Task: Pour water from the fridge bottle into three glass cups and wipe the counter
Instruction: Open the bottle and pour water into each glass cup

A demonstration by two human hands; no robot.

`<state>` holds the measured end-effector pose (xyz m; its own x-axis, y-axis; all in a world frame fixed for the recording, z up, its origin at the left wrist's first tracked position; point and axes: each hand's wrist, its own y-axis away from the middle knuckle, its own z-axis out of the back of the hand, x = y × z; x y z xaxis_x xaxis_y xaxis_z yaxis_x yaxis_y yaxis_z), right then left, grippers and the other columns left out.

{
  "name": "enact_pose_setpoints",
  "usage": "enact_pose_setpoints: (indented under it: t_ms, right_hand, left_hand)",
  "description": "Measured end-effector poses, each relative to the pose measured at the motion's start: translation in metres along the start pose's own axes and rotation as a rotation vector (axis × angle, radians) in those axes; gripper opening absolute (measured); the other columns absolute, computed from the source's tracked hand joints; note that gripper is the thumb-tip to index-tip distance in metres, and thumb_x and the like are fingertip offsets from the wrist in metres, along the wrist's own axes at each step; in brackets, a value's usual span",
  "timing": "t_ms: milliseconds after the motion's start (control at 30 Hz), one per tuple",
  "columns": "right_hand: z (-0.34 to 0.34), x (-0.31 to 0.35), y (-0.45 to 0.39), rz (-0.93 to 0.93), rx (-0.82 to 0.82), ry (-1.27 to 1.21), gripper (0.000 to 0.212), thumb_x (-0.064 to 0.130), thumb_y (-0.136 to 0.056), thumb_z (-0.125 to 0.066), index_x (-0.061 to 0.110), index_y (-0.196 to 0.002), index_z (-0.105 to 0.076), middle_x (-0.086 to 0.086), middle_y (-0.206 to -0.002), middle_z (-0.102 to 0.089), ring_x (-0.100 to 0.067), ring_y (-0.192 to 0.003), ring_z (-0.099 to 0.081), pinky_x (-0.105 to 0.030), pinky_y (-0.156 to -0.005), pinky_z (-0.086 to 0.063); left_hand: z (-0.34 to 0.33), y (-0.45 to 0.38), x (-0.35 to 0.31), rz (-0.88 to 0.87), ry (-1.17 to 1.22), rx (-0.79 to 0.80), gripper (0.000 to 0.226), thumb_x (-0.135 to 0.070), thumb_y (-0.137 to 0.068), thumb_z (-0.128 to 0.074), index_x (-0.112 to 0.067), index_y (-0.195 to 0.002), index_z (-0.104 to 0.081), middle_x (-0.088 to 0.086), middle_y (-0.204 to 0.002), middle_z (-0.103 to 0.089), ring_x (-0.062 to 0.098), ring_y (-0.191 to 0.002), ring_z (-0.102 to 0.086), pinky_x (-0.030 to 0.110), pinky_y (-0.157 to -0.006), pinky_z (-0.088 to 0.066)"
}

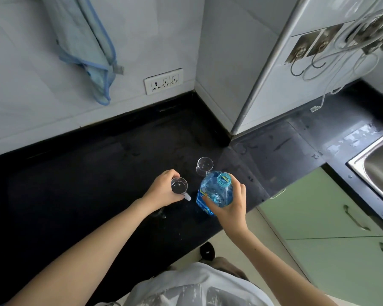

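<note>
Towel [87, 47] on wall, socket [163, 81], possibly wet counter [75, 168], sink [378, 164]

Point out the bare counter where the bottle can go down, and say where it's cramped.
Free: the wide dark counter left of the left hand, out to the wall, and the strip between the far glass and the corner wall. Wet-looking stretch beside the sink also lies bare. Crowded: the front edge, where the held glass, the bottle and the right hand cluster.
</note>
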<state>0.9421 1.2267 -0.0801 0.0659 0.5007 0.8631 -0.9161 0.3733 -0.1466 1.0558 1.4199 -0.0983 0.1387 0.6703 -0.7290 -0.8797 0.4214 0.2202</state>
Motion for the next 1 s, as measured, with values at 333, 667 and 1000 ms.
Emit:
enact_pose_setpoints:
  t_ms: [333,667,1000]
  right_hand:
    - [0.001,-0.007,0.001,-0.020,0.047,-0.005,0.090,0.020,-0.069,-0.087,0.061,-0.127,-0.032,0.021,-0.120,-0.036,0.008,-0.117,-0.041,-0.002,-0.087,-0.041]
    - [0.001,-0.005,0.001,-0.022,0.048,-0.019,0.089,0.021,-0.070,-0.086,0.063,-0.126,-0.031,0.019,-0.120,-0.037,0.008,-0.118,-0.039,-0.002,-0.088,-0.041]
    - [0.001,-0.007,0.001,-0.033,0.047,-0.013,0.090,0.025,-0.069,-0.086,0.063,-0.127,-0.029,0.025,-0.121,-0.035,0.007,-0.119,-0.038,-0.002,-0.089,-0.040]
  left_hand:
    - [-0.006,-0.002,0.001,0.031,0.010,0.034,0.048,-0.020,-0.062,-0.086,-0.020,-0.098,-0.054,-0.008,-0.102,-0.054,0.006,-0.091,-0.055,0.019,-0.072,-0.044]
    - [-0.016,0.003,0.009,0.049,0.029,0.044,0.048,-0.018,-0.063,-0.085,-0.023,-0.098,-0.052,-0.009,-0.103,-0.053,0.007,-0.095,-0.055,0.017,-0.072,-0.040]
    - [-0.008,-0.020,-0.002,0.018,0.015,0.118,0.076,-0.035,-0.071,-0.082,-0.023,-0.133,-0.041,-0.004,-0.130,-0.043,0.010,-0.118,-0.045,0.026,-0.091,-0.042]
